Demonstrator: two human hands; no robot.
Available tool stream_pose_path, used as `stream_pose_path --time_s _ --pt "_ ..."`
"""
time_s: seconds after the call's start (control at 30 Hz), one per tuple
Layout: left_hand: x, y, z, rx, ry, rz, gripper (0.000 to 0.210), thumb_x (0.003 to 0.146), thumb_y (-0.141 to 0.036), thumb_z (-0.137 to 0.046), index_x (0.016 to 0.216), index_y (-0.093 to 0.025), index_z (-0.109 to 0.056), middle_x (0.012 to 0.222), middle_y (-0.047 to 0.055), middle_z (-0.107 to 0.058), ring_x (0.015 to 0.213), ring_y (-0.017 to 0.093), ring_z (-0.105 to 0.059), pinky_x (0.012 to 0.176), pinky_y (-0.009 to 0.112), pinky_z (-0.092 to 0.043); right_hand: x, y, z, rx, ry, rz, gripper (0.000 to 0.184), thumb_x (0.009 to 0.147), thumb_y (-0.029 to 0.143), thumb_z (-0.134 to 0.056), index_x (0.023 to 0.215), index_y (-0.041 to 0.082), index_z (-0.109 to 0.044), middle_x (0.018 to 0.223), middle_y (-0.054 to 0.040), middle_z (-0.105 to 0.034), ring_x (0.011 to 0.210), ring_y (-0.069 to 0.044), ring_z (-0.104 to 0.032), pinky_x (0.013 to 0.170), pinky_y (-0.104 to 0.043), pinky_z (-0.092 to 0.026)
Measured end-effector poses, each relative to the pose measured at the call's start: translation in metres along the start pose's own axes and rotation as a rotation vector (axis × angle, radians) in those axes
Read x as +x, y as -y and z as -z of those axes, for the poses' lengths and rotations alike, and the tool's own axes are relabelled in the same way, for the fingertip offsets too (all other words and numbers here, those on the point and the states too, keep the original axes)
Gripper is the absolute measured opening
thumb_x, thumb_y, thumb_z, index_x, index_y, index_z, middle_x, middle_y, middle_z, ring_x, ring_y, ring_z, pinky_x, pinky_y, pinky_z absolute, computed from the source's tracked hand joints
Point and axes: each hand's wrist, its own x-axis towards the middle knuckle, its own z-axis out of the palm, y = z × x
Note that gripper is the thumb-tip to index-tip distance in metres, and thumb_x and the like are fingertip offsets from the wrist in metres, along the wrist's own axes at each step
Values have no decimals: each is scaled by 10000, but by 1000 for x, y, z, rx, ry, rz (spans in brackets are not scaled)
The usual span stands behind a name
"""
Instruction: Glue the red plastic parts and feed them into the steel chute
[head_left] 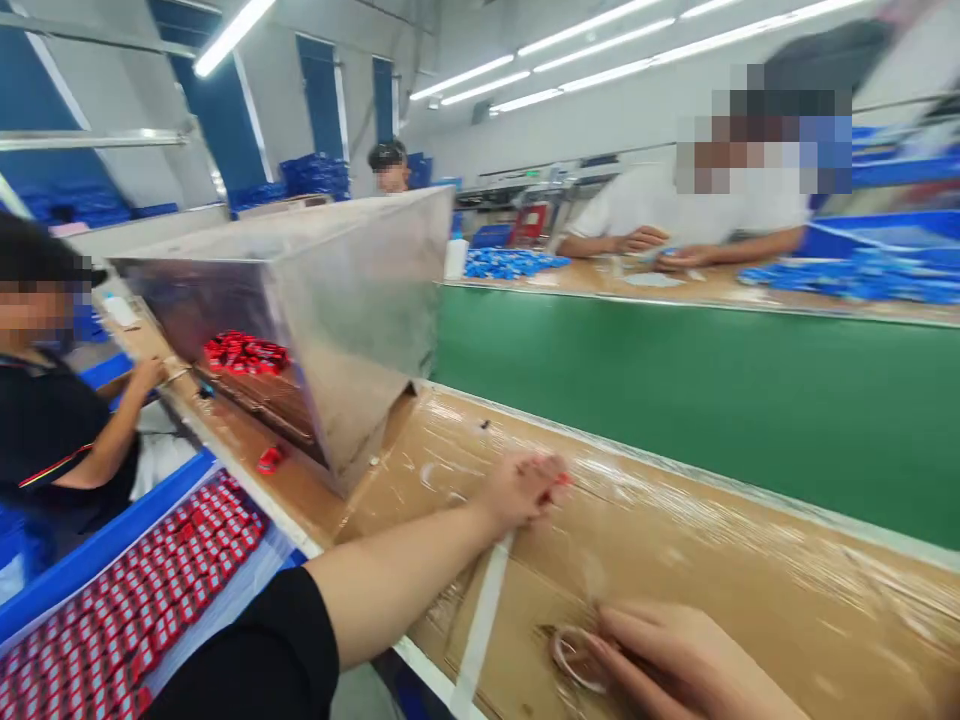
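My left hand point(525, 488) reaches out over the covered tabletop, its fingers curled closed. A small red piece point(562, 480) shows at its fingertips; blur hides its exact kind. Lower right, my right hand point(675, 645) is low over the table with thumb and finger at the near edge of a thin white ring point(559, 655), which looks pinched between them. The ring resembles a loop or an empty tape roll, but I cannot tell which. Fine detail of both hands is smeared by motion.
Left, a blue tray point(112, 540) holds rows of red pieces point(142, 590). A clear-walled box point(360, 330) covers a red heap point(247, 352); one red piece point(270, 459) lies outside. Beyond a green belt point(675, 390), a co-worker handles items beside blue heaps point(862, 275). Another person sits left.
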Motion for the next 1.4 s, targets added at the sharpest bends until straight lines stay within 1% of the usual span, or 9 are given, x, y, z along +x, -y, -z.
stream_pose_path --time_s 0.13,0.2,0.33,0.47,0.6,0.73,0.83,0.9,1.4 --pt "-4 -7 -6 51 -21 -83 639 661 -681 -810 940 -196 -503 731 -49 -530 508 47 -415 425 174 -305 6 17 18 -18 -3 -12 413 1047 348 -449 657 233 -518 590 -3 -515 537 -150 -465 571 -307 -316" --pt "0 -7 -6 109 30 -134 582 689 -554 -850 1012 -199 -522 863 -4 -602 684 103 -578 492 167 -415 6 15 20 35 -22 -33 441 1039 376 -441 620 237 -444 581 12 -452 531 -141 -400 572 -310 -278" --pt "4 -5 -4 231 153 -180 549 753 -409 -846 1181 -193 -578 1139 84 -661 944 167 -652 690 225 -550 3 8 18 120 -76 -92 464 1014 400 -430 594 245 -309 569 40 -333 517 -129 -312 559 -304 -234" --pt "1 -6 -3 327 213 -185 633 759 -338 -852 1322 -187 -605 1302 129 -664 1070 193 -657 909 304 -544 2 7 15 165 -87 -54 460 982 347 -486 602 231 -253 563 59 -274 509 -110 -276 550 -288 -220" --pt "3 -2 1 385 236 -174 621 728 -272 -859 1309 -192 -656 1264 104 -689 1014 182 -675 984 353 -533 2 4 13 256 -107 0 459 961 293 -534 602 218 -258 554 69 -252 500 -94 -252 531 -280 -202" --pt "4 5 4 419 284 -112 677 712 -223 -850 1352 -192 -629 1254 105 -691 983 183 -696 981 361 -543 -1 -3 12 334 -418 -89 502 994 334 -517 582 215 -257 555 60 -239 501 -97 -238 532 -291 -200" --pt "2 6 4 497 320 -77 637 721 -211 -838 1326 -190 -640 1174 92 -710 934 179 -706 945 352 -553 -1 -11 11 341 -770 -304 511 1013 410 -522 576 211 -344 554 42 -327 525 -112 -304 545 -289 -242" --pt "-1 5 3 536 339 -65 609 722 -198 -832 1304 -188 -651 1110 77 -717 916 173 -704 928 340 -554 1 -17 11 324 -864 -425 507 1010 455 -533 590 208 -391 564 35 -373 546 -121 -338 555 -287 -269" --pt "-2 7 1 557 367 -64 593 701 -162 -806 1273 -180 -653 1068 57 -723 916 171 -696 910 321 -547 8 -30 7 258 -755 -533 506 972 557 -551 625 199 -466 604 29 -406 592 -132 -383 587 -285 -297"
